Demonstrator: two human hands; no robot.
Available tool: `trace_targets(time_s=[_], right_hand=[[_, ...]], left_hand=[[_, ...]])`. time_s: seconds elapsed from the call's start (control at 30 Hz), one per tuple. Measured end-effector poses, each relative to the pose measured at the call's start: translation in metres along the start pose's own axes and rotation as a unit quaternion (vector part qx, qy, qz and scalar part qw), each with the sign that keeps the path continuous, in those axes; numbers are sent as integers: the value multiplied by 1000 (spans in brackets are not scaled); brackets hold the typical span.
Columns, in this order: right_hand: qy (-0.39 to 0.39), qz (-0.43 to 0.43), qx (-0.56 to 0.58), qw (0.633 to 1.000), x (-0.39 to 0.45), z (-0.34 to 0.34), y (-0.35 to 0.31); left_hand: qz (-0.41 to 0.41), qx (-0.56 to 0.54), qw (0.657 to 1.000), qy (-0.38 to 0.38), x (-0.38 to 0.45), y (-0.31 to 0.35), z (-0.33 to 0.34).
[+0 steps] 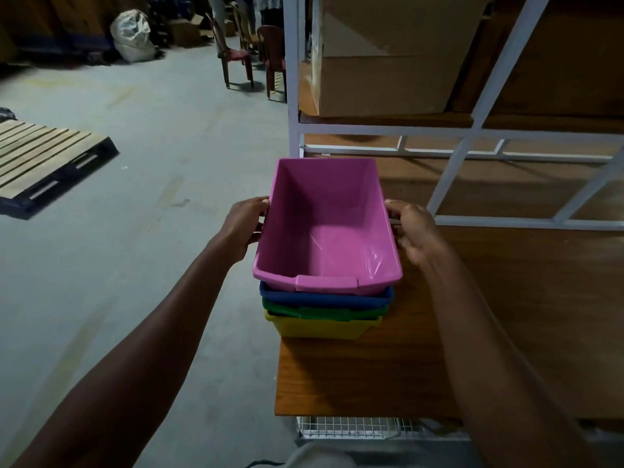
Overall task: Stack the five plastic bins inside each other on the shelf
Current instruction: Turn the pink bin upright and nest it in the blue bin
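Both hands, left (243, 228) and right (416, 231), grip the long sides of the pink bin (326, 224), nested atop blue (324, 298), green (324, 311), yellow (324, 327) bins on the shelf (371, 376), long axis pointing away, hands equally near.

Grey concrete floor (152, 136), wooden pallet (44, 163); brown chairs (236, 55)

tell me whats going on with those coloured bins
A person is nesting plastic bins on a wooden shelf. The left hand and right hand grip the long sides of a pink plastic bin, which sits on top of a blue bin, a green bin and a yellow bin. Only four bins are visible.
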State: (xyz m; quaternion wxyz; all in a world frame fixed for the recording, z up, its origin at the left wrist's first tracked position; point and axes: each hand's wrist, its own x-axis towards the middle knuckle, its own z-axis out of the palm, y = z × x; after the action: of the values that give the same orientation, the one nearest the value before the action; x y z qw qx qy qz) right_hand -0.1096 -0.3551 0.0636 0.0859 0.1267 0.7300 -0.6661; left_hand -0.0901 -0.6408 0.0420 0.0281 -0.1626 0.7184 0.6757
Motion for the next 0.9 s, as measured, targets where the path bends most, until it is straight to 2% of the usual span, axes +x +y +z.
trace_targets(time_s=[0.47, 0.77, 0.9], right_hand=[[7, 38, 7, 999, 10, -6, 22], [-2, 26, 7, 1000, 7, -9, 25], [19, 12, -23, 999, -1, -11, 24]], left_hand=[[7, 23, 1000, 20, 0, -10, 8], [3, 37, 999, 34, -8, -7, 8], [49, 57, 995, 72, -11, -3, 8]])
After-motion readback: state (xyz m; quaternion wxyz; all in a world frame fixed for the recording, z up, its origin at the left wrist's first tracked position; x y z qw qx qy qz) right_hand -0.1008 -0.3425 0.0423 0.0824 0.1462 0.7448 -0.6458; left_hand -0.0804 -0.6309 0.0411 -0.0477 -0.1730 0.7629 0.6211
